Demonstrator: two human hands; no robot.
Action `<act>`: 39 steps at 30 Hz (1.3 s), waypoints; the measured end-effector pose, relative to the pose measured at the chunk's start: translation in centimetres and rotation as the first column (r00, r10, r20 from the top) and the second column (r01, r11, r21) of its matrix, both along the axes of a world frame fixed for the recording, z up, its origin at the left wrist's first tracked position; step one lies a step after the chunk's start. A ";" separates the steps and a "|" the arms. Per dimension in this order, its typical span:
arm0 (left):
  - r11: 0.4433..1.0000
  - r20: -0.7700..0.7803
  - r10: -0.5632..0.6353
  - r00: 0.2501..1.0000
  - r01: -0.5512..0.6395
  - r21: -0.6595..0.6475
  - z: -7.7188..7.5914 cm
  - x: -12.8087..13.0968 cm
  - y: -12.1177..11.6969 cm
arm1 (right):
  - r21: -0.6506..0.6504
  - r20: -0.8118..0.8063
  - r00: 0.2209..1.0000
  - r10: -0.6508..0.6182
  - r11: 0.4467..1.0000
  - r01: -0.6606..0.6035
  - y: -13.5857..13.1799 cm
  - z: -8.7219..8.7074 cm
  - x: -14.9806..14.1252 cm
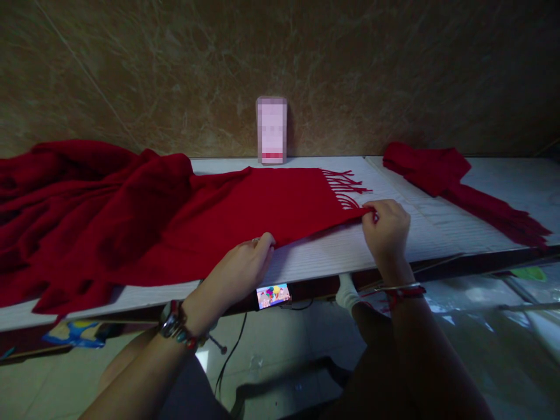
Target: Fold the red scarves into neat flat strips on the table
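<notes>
A red fringed scarf (pixel 280 198) lies along the white table, spread flat at its right end and bunched in a heap at the left. My left hand (pixel 245 262) is closed on the scarf's near edge, around the middle of the table. At the fringed end, my right hand (pixel 387 230) pinches the near corner and lifts it slightly off the surface. Between both hands the edge runs straight. The fringe (pixel 343 186) fans out loosely to the right, its strands partly crossed.
A phone (pixel 272 131) leans upright against the brown marbled wall (pixel 175 70). A second red fringed cloth (pixel 441 175) lies folded at the right of the white table (pixel 315 251). Below the front edge, a lit screen (pixel 273 296) and a dark cable (pixel 231 353) show.
</notes>
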State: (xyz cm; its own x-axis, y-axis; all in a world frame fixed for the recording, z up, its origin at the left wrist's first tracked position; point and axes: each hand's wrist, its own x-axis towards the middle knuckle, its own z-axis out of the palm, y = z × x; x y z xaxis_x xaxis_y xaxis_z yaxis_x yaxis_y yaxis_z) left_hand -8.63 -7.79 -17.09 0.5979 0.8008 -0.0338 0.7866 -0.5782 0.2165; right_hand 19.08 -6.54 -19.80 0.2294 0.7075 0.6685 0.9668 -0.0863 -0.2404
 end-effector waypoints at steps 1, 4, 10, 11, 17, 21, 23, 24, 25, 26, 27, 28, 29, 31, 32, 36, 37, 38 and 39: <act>1.000 0.006 0.001 1.000 -0.001 0.002 0.0 0.0 0.0 | 0.006 0.000 1.000 0.002 1.000 -0.002 0.0 0.0 0.6; 1.000 0.037 0.004 0.999 -0.005 0.021 0.0 0.0 0.1 | 0.026 0.000 1.000 0.030 0.999 -0.030 -0.2 -0.2 2.2; 0.997 0.106 -0.047 0.993 0.040 0.065 0.1 -0.4 0.3 | 0.061 -0.039 0.995 0.095 0.994 -0.093 -0.6 -0.2 4.1; 0.996 0.123 -0.056 0.991 0.048 0.071 0.2 -0.5 0.3 | 0.064 -0.046 0.996 0.078 0.995 -0.075 -0.8 0.0 4.3; 0.990 0.157 -0.037 0.987 0.015 0.139 -0.5 0.2 0.9 | 0.049 -0.121 0.990 -0.075 0.995 0.081 -1.7 0.8 6.8; 0.993 -0.004 0.064 0.998 -0.064 0.103 -1.8 1.2 1.4 | 0.041 -0.133 0.989 -0.067 0.996 0.074 -1.8 1.0 6.8; 0.993 -0.090 0.096 0.991 -0.090 0.071 -2.2 1.6 1.5 | 0.031 -0.108 0.993 0.044 0.999 -0.040 -1.6 1.0 5.6; 0.994 -0.118 0.099 0.988 -0.094 0.053 -2.2 1.7 1.5 | -0.003 -0.092 0.988 0.125 0.992 -0.126 -1.5 1.0 4.7; 0.995 -0.136 0.098 0.986 -0.094 0.036 -2.2 1.8 1.4 | -0.063 -0.078 0.974 0.215 0.974 -0.220 -1.3 0.8 3.8; 0.995 -0.148 0.098 0.984 -0.096 0.021 -2.1 1.8 1.4 | -0.143 -0.073 0.952 0.299 0.941 -0.306 -1.2 0.6 2.9; 0.995 -0.154 0.098 0.983 -0.098 0.011 -2.0 1.9 1.4 | -0.227 -0.072 0.928 0.366 0.900 -0.373 -1.0 0.4 2.1; 0.995 -0.160 0.101 0.982 -0.102 0.004 -1.9 1.9 1.3 | -0.299 -0.068 0.913 0.402 0.865 -0.403 -0.9 0.2 1.4; 0.994 -0.166 0.106 0.980 -0.108 -0.002 -1.8 1.8 1.3 | -0.354 -0.056 0.913 0.404 0.847 -0.397 -0.9 0.0 1.0; 0.992 -0.186 0.119 0.975 -0.125 -0.020 -1.6 1.8 1.3 | -0.415 -0.003 0.947 0.320 0.862 -0.292 -1.0 -0.4 0.9; 0.990 -0.198 0.128 0.972 -0.136 -0.027 -1.6 1.8 1.3 | -0.429 0.032 0.967 0.252 0.878 -0.214 -1.1 -0.5 1.2; 0.987 -0.216 0.148 0.965 -0.156 -0.024 -1.4 1.8 1.2 | -0.470 0.116 0.992 -0.044 0.878 0.094 -1.9 -0.7 3.8; 0.988 -0.209 0.146 0.967 -0.153 -0.020 -1.4 1.9 1.2 | -0.471 0.116 0.986 -0.117 0.868 0.159 -2.1 -0.7 4.5; 0.989 -0.200 0.142 0.969 -0.148 -0.015 -1.5 1.9 1.2 | -0.459 0.110 0.978 -0.180 0.863 0.210 -2.2 -0.7 5.2; 0.990 -0.190 0.139 0.972 -0.143 -0.011 -1.5 1.9 1.2 | -0.429 0.097 0.970 -0.222 0.870 0.242 -2.2 -0.6 5.7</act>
State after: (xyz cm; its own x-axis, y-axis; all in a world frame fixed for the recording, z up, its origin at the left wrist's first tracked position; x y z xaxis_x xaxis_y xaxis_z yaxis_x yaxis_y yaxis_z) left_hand -6.73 -6.59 -18.60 0.4600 0.8742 -0.1555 0.8879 -0.4548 0.0693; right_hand 24.79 -8.72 -20.41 0.4011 0.8587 0.3190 0.9145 -0.3956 -0.0848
